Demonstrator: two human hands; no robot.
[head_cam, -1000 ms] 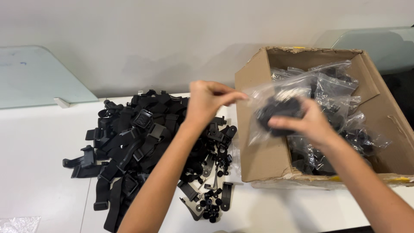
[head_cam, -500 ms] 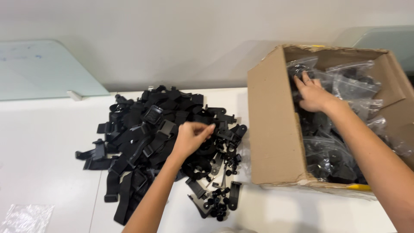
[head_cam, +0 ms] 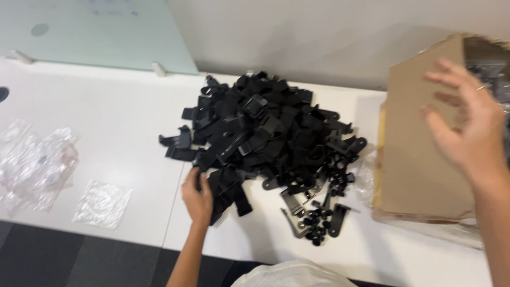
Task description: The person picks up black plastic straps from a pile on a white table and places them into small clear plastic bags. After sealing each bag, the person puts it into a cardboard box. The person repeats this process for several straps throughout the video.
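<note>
One cardboard box (head_cam: 419, 154) stood at the table's right, clear-bagged black parts (head_cam: 491, 74) showing inside. Our right hand (head_cam: 467, 125) hovered beside it, fingers spread, empty. Our left hand (head_cam: 197, 194) gripped a strap at the near edge of the black strap pile (head_cam: 265, 133). We noted bare white table (head_cam: 122, 122) leftward, up to the empty clear bags (head_cam: 37, 165).

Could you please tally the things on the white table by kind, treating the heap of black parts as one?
Heap of black plastic clips and straps, touched by the left hand: 1
Brown cardboard box, beside the right hand: 1
Clear empty plastic bags, one flat and a crumpled cluster, exact number unclear: at least 2
Total: at least 4
</note>
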